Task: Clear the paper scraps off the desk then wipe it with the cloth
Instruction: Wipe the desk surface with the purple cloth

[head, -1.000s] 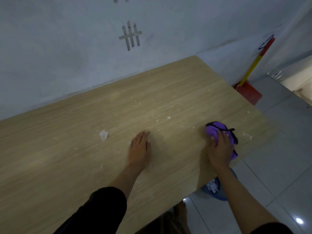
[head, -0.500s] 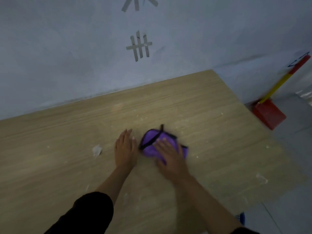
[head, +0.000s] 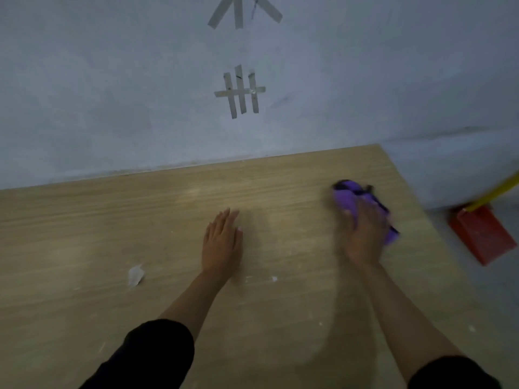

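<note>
L hand (head: 223,242) flat on desk (head: 84,234), holding nothing; R hand (head: 365,234) presses flat-fingered on purple cloth (head: 346,196); 1 paper scrap (head: 135,274) near L.

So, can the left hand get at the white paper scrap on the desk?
Probably yes: the left hand lies flat, holding nothing, with only bare desk between it and the paper scrap.

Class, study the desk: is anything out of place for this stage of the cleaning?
A crumpled paper scrap lies on the desk left of the flat left hand, and small white bits sit near its wrist, yet the right hand presses the purple cloth. Scraps were meant to go first.
</note>
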`<state>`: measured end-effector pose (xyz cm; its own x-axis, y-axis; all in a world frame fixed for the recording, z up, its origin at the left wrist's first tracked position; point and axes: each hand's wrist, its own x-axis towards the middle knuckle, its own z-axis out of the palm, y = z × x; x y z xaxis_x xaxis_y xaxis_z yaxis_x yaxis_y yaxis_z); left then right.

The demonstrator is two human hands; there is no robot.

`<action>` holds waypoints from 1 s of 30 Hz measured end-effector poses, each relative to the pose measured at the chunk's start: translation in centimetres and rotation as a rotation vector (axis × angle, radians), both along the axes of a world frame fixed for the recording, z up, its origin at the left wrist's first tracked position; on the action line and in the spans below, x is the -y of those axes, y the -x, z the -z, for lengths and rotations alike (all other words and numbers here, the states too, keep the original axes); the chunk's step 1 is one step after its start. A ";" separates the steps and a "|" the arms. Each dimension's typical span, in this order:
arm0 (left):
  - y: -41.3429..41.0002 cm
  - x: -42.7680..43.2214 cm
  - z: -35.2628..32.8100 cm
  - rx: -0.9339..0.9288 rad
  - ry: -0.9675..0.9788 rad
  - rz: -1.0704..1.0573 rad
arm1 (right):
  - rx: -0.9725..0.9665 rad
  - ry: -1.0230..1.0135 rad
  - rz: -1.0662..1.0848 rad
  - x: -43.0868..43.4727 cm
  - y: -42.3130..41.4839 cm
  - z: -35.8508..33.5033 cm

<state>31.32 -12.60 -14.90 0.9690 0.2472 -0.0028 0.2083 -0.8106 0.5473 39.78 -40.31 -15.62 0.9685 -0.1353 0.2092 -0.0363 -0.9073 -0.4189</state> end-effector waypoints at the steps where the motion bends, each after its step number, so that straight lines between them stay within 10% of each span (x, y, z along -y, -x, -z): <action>1: -0.5 0.5 0.0 0.000 -0.003 0.007 | -0.005 0.016 -0.117 -2.4 -0.3 0.3; 7: -3.1 2.9 0.1 -0.008 -0.035 0.054 | -0.150 0.177 -0.574 -7.9 -1.6 1.2; 15: -4.3 5.1 0.7 -0.196 -0.096 0.090 | -0.366 0.066 0.026 6.6 -6.2 0.5; 30: 1.4 13.1 0.1 -0.230 -0.107 0.268 | -0.388 0.003 0.287 11.1 9.2 0.3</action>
